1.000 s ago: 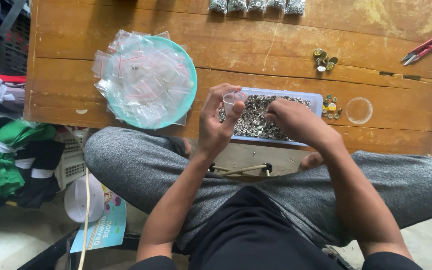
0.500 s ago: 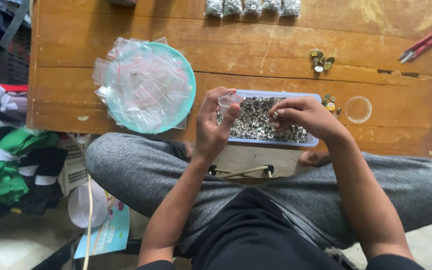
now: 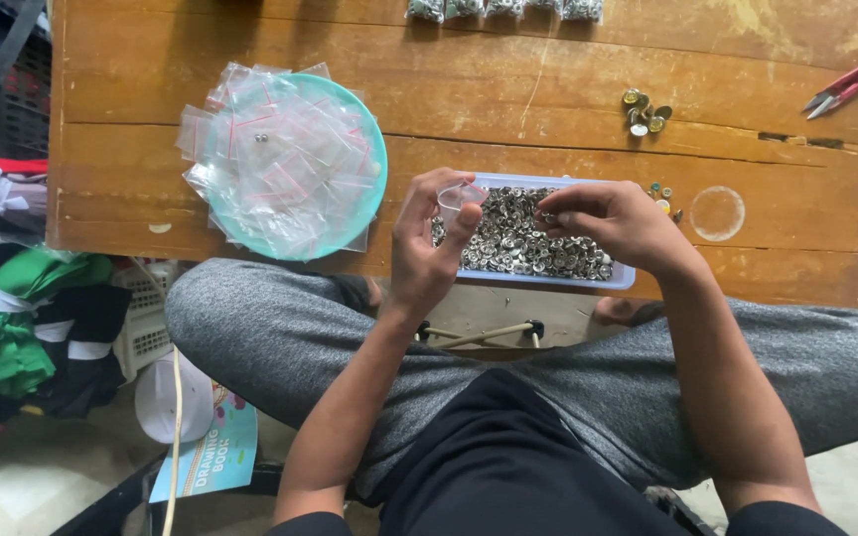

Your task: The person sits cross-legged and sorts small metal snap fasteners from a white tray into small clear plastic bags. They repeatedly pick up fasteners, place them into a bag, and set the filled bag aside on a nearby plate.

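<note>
Head view, left hand (image 3: 427,243) pinching clear pouch (image 3: 459,196), teal bowl (image 3: 374,159) of pouches

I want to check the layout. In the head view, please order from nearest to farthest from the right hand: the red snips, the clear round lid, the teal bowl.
From the right hand:
1. Clear round lid, just to its right.
2. Red snips, far right corner.
3. Teal bowl, on the left; close to the snips' distance.

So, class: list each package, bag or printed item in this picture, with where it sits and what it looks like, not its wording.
Small clear plastic bag: pinched in the left hand, over the tray.
Heap of clear zip bags: red-striped tops, in a teal bowl, table left.
Filled bags: a row at the table's far edge, silvery contents.
Booklet: on the floor, lower left, light blue, colourful cover.
</note>
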